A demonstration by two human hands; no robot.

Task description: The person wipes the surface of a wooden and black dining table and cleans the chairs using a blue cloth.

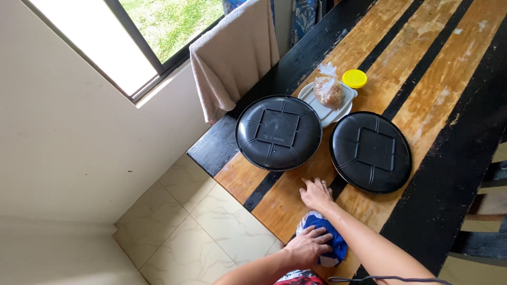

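- Left hand [309, 246] is bunched down on a blue-and-white cloth [327, 248] at the near edge of the table, about 6 o'clock in the view; fingers curl into the fabric, so that hand is closed on it.
- Right hand [316, 193] lies flat on the wood just beyond the cloth, at 12 o'clock from it, fingers together and spread on the surface, gripping nothing.
- The cloth looks soft and limp, light, crumpled into a wad; my read is that it will fold and drag rather than slide cleanly, and is best gathered from the top of the bunch, where the left hand has it.
- The wooden table [422, 58] is plank-striped, pale worn timber between black bands, scuffed and a bit patchy; it looks rough enough to catch fabric.
- Two round black plastic trays sit upside down beyond the hands: the left black tray [278, 132] at 11 o'clock from the right hand, the right black tray [371, 151] at 1 o'clock. Moulded ribs, stiff, smooth, probably light.
- Behind them, a white plate [326, 108] tucked partly under the left tray's rim, carrying a knotted clear bag of brown food [328, 91].
- A yellow lid [354, 78] sits just beside the plate, at its 1 o'clock.
- A beige towel [232, 53] hangs at the table's far end, by the window.
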